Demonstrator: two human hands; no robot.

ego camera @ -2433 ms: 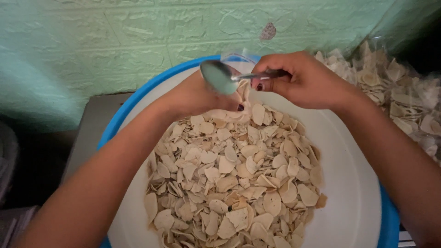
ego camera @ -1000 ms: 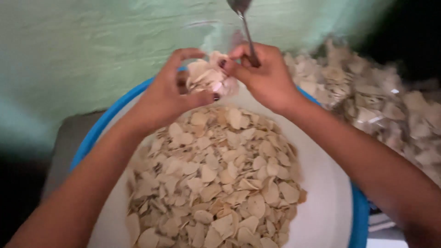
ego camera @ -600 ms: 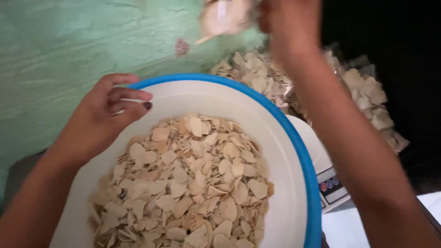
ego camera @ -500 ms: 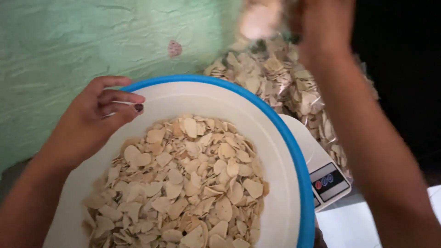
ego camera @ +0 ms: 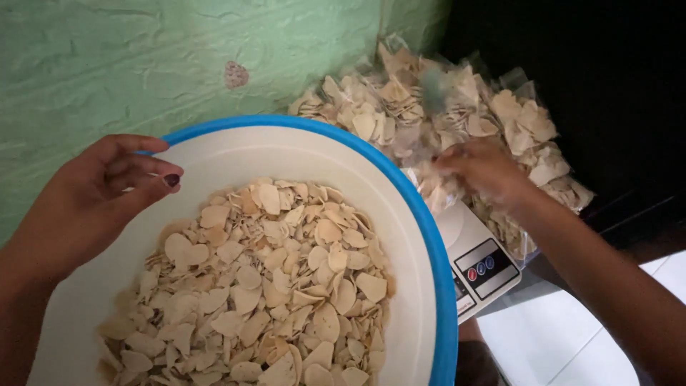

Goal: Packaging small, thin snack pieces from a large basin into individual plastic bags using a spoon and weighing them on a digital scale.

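Resting on the far-left rim of the basin (ego camera: 429, 236), the left hand (ego camera: 93, 204) lies with its fingers loosely curled and lightly spread; its grip is relaxed and encloses nothing, the thumb pointing inward over the white inner wall. The basin is large and round, white inside with a blue outer rim, and fills the lower left of the view. Inside it lies a heap of pale, thin, flat chips (ego camera: 264, 286), cream to light tan, piled mainly toward the near side, with bare white wall showing around the heap on the far and right sides.

The right hand (ego camera: 482, 171) extends past the right rim of the basin, over the far end of a small white digital scale (ego camera: 479, 268). This hand is motion-blurred; its fingers point left toward clear plastic on the scale, but whether the grip is closed on anything cannot be told. The scale sits just beside the basin, partly tucked under its rim, with a dark display panel and three small round buttons facing the viewer.

Behind the scale and the right hand stands a pile of clear bags (ego camera: 429, 107) filled with the same pale chips, stacked against a green textured wall (ego camera: 143, 57). A white tabletop (ego camera: 564, 343) shows at the lower right.
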